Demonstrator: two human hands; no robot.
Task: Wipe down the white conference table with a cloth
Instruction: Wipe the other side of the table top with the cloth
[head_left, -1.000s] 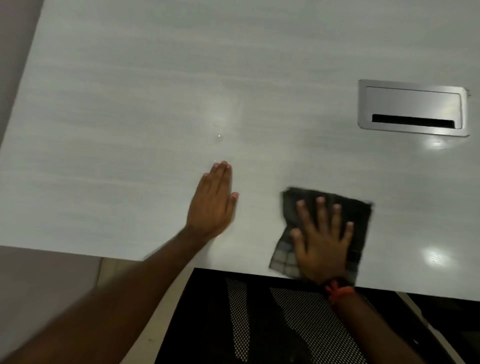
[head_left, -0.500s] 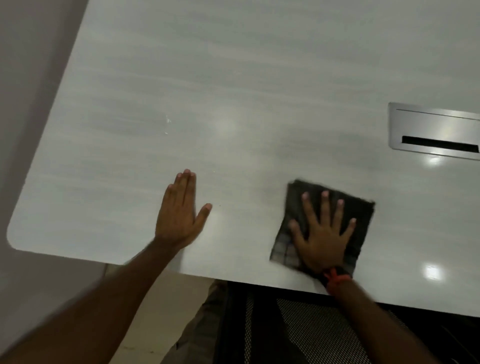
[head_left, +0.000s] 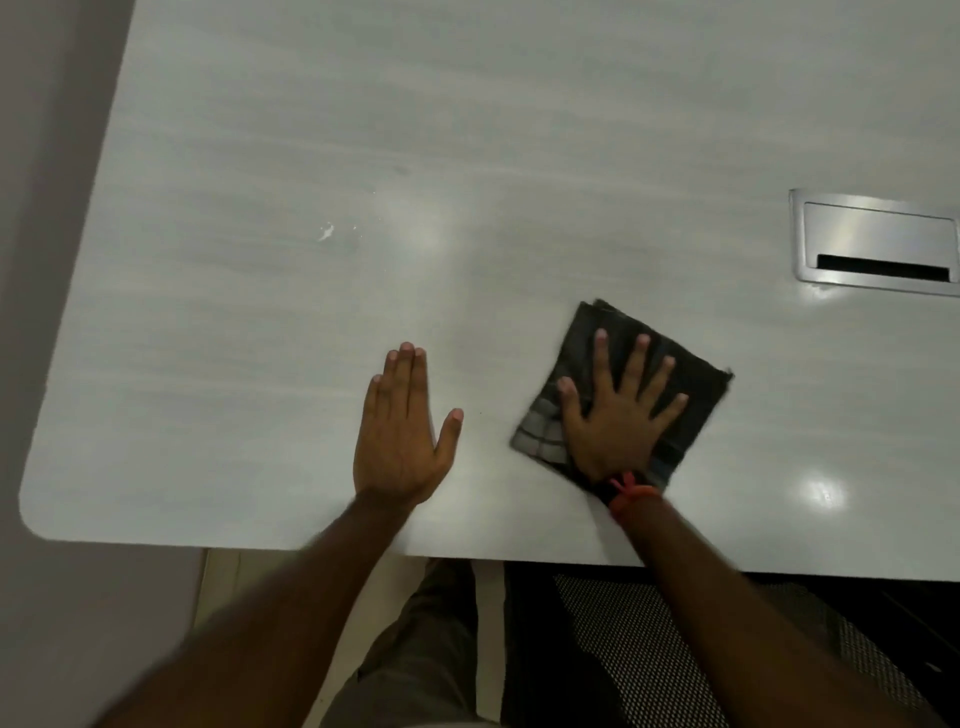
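Head view. Cloth (head_left: 701, 384) — dark, checked, folded square — lies flat on the white counter (head_left: 467, 130) near its front edge, at 4 o'clock from centre. Right hand (head_left: 613, 421) presses it, fingers (head_left: 636, 358) spread and straight. Left hand (head_left: 400, 436), at 9 o'clock of the cloth, rests palm-down, fingers together, thumb out. Fabric looks soft, thin and light — likely to bunch if pushed by an edge, so load it through the middle. White specks (head_left: 327, 231) sit at 10 o'clock.

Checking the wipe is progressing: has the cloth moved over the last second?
Yes. The cloth under the right hand has slid away from the table's near edge and leftwards, away from the metal hatch.
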